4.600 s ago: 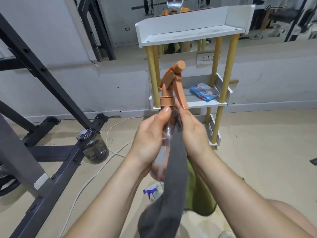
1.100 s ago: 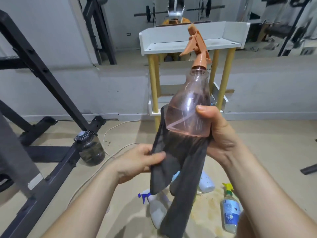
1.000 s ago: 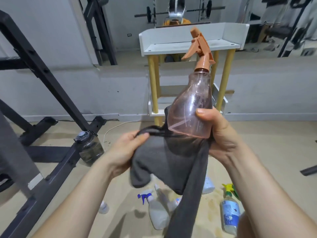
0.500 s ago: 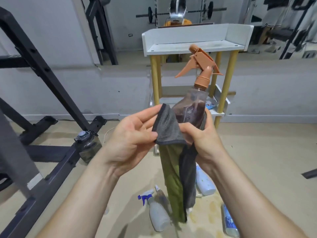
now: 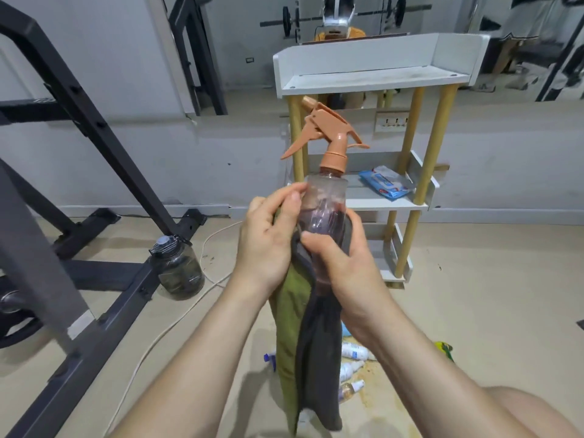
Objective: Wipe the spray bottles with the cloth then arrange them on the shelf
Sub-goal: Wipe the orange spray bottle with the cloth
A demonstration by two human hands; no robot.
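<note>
- The fingers (image 5: 290, 200) of the left hand (image 5: 268, 245) are bent. They press the cloth (image 5: 303, 330) on the left side of the spray bottle (image 5: 325, 200). One fingertip touches the clear wall near the top of the bottle.
- The right hand (image 5: 343, 267) has its fingers bent round the lower part of the bottle, with some cloth under them. Its thumb lies across the front.
- The spray bottle is up in the air between both hands, in front of the middle board of the shelf (image 5: 373, 79). It stands almost straight up. It is clear with a pink tint.
- Its orange sprayer top (image 5: 328, 134) sticks out above the hands, and the trigger points down to the left.
- The cloth is grey on one side and green on the other. It hangs down long from the hands and hides the bottom of the bottle.
- The shelf is white with yellow legs. It stands on the floor by the wall.
- A blue pack of wipes (image 5: 387, 184) lies on the middle board, near its right edge.
- More small bottles (image 5: 350, 368) lie on the floor below the hands, partly hidden by the cloth.
- A dark jug (image 5: 178, 267) stands on the floor to the left, just beside the foot of a black metal frame (image 5: 94, 121).
- A white cord (image 5: 177, 320) runs over the floor near the jug.
</note>
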